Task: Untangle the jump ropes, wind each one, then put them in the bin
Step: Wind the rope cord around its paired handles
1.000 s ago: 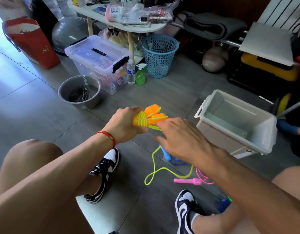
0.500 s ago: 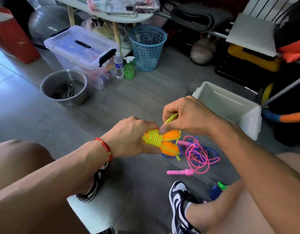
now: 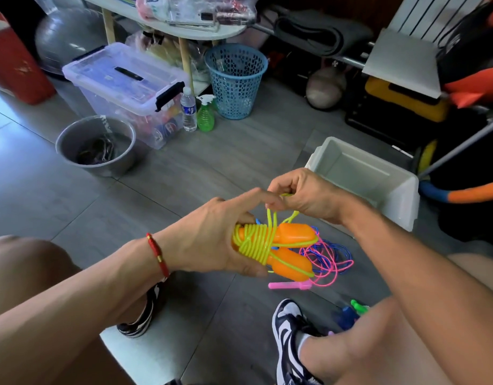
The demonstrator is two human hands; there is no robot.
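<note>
Grey floor tiles (image 3: 184, 173) lie below you, cluttered along the far wall. Your left hand (image 3: 212, 240) grips the yellow jump rope (image 3: 256, 240) wound round its two orange handles (image 3: 292, 251), index finger stretched out. Your right hand (image 3: 303, 195) pinches a yellow loop just above the bundle. The handles' near ends hide in your left palm; their free ends point right, lying roughly level. Pink and blue ropes (image 3: 328, 257) lie tangled on the floor underneath, partly covered. The white bin (image 3: 400, 201) sits just beyond your right hand.

A blue basket (image 3: 236, 79), water bottle (image 3: 189, 109) and green spray bottle (image 3: 205, 115) stand together.
</note>
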